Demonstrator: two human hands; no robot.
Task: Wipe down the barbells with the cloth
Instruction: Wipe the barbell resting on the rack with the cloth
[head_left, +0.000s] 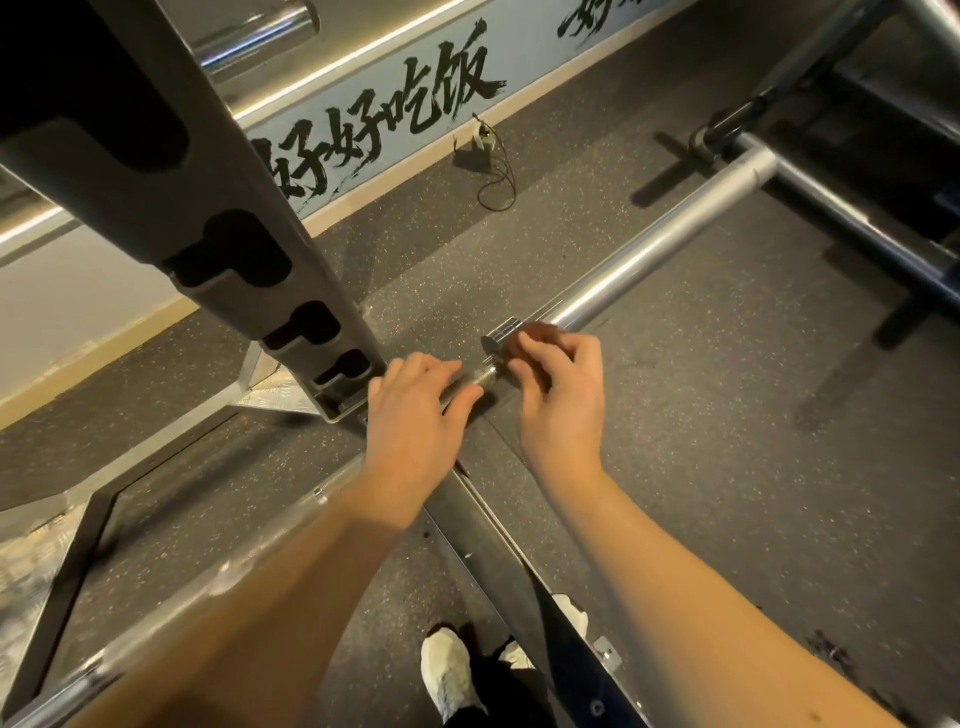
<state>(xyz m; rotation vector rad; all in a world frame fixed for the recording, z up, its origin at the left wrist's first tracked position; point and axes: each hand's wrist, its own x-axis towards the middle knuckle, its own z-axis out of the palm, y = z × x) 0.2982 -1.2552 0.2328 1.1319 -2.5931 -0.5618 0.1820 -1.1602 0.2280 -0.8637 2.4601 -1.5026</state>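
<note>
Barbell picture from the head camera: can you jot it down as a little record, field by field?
barbell: silver, sleeve running up and right
cloth: reddish brown, bunched under the fingers
left hand: grips the knurled shaft beside the collar
right hand: holds the cloth on the collar
nearby: grey rack upright, white shoes, speckled floor

Room left of the barbell (649, 254) is being blocked by the slotted rack post (244, 223), just beside the bar's grip. Open floor (701, 441) is being left on the right; the sleeve's far end is being crowded by a dark frame (857, 231).
</note>
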